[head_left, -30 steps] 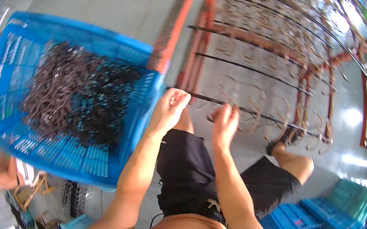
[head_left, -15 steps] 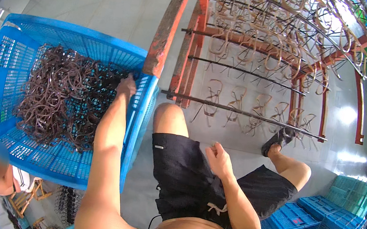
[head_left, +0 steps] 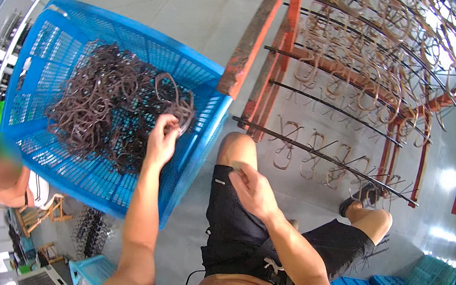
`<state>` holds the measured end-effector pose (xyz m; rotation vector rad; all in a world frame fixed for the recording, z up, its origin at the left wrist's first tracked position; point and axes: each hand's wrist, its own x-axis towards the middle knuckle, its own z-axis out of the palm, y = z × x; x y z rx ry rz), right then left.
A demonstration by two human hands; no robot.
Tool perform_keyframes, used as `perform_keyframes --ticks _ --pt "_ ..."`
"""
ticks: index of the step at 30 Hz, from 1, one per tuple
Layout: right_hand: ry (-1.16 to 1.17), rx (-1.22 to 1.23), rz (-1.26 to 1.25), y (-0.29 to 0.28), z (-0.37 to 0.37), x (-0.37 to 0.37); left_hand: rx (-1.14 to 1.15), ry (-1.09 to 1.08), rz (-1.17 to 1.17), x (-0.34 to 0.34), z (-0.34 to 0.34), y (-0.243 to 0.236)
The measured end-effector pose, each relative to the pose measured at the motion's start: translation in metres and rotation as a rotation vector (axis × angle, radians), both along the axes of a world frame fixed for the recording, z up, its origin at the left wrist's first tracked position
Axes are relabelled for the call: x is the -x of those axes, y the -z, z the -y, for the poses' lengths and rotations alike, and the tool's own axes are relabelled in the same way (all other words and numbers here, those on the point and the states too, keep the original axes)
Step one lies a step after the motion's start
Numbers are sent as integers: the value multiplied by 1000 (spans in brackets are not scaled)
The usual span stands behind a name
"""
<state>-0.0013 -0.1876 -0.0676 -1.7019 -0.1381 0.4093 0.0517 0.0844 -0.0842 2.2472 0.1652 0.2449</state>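
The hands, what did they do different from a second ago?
The left hand left the rack rod, swung left into the blue crate and now lifts a clump of dark metal clips. The right hand dropped from the rod to the thigh. The crate and rack stayed put.

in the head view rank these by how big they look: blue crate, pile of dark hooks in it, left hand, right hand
1. blue crate
2. pile of dark hooks, filling much of the crate
3. left hand and right hand: they look about alike, so no ranking between them
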Motion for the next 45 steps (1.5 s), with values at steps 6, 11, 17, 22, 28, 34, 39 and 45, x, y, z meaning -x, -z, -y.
perform_keyframes --ticks 6,11,17,22,28,34,39,45 --pt "-83 110 745 -19 -70 -66 -159 80 -3 67 25 -65" --pt "-237 178 1212 -38 -119 -110 -291 350 -91 73 6 -112" --pt "-307 164 1392 -39 -143 -135 268 276 -239 70 -27 -129" --pt "-231 262 1143 -38 -94 -142 717 -4 -31 62 -53 -106" --pt "221 43 776 -30 30 -53 879 -443 27 48 -49 -49" --pt "696 -401 304 -25 216 61 72 -198 249 54 -6 -63" --pt "1507 -507 455 -11 363 110 1043 -199 -69 63 88 -98" --pt "1585 -614 342 47 413 70 1016 267 -415 80 245 -66"
